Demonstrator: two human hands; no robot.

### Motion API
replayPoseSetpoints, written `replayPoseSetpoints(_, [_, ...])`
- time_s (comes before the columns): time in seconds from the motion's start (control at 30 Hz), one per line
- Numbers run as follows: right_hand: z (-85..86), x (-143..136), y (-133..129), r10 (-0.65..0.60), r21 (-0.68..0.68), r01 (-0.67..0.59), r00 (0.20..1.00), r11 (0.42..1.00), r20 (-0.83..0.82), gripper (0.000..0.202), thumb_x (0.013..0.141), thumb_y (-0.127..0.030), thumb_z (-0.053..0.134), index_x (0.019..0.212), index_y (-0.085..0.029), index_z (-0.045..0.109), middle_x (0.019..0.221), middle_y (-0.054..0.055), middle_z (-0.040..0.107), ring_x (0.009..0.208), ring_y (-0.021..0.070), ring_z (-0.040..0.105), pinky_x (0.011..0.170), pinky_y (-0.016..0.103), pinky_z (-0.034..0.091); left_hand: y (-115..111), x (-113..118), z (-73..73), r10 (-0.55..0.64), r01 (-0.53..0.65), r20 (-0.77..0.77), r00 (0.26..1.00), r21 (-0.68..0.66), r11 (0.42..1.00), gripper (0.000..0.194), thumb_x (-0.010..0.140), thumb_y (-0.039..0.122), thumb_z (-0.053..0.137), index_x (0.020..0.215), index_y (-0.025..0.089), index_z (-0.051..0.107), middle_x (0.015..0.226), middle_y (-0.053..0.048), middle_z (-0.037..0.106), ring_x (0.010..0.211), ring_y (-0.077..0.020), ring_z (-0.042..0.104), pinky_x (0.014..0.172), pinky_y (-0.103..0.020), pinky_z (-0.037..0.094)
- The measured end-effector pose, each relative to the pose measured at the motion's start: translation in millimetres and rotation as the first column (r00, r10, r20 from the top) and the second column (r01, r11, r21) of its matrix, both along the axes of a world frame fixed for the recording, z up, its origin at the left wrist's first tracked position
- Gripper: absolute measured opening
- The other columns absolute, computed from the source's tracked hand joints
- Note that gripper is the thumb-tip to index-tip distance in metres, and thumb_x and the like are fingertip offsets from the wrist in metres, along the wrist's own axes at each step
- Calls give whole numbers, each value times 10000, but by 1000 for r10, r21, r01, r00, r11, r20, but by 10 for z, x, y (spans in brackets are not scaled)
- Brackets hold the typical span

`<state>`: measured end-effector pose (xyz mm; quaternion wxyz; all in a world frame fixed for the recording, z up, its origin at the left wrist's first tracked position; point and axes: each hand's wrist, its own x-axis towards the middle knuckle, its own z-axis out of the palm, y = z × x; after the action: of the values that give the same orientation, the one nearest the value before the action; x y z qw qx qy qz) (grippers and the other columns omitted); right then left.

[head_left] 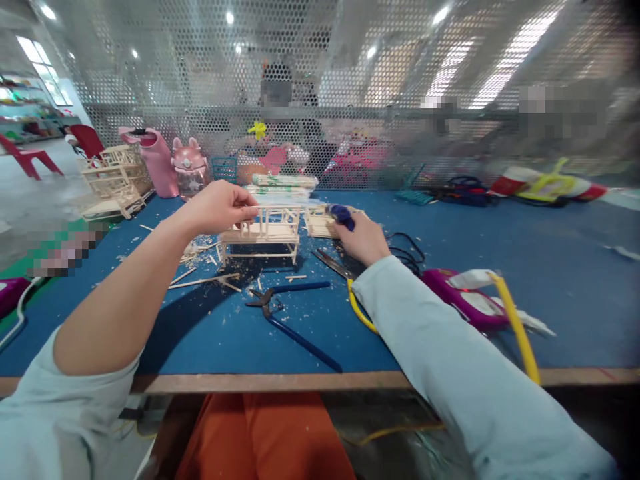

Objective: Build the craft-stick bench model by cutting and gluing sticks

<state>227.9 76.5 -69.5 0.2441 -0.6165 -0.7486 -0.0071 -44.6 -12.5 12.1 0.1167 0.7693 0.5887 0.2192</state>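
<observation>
Wooden model, left fingers pinched at top corner

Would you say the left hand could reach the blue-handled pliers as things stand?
Probably yes: the pliers lie uncovered on the tabletop, though the left hand is at the wooden frame.
</observation>
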Motion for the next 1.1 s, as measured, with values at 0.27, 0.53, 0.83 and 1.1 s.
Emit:
replayPoseSetpoints(0.27, [-65,-26,-34,21,-126,4,980,992,198,431,729,-172,533,1151,-111,597,1075,197,625,992,299,577,809,379,433,-91,10,107,-98,80,-88,991,-190,979,309,771,351,504,962,193,687,904,-26,712,787,-141,606,673,-236,425])
replayPoseSetpoints(0.53, [126,-208,-431,611,18,-713,588,701,-530,396,649,-164,556,1044,-162,537,703,-25,492,603,102,472,569,238,396,-211,204,83,-186,127,-260,948,-225,966,337,702,351,539,959,187,682,805,-16,682,662,-134,526,601,-236,327])
replayPoseSetpoints(0.83, [22,-416,-449,675,59,-769,518,636,-525,206,755,-328,583,857,-149,590,598,-50,445,550,84,385,538,239,335,-175,432,-63,-68,52,-358,931,-55,997,266,733,327,486,590,163,638,447,10,424,455,-106,297,502,-277,230])
replayPoseSetpoints(1.1, [109,-414,-442,686,-7,-788,541,616,-487,162,733,-313,606,745,-156,568,560,-57,438,535,79,382,529,232,313,-132,446,-126,-34,15,-343,939,-58,998,165,663,245,568,709,191,717,572,-18,607,518,-127,458,527,-260,286])
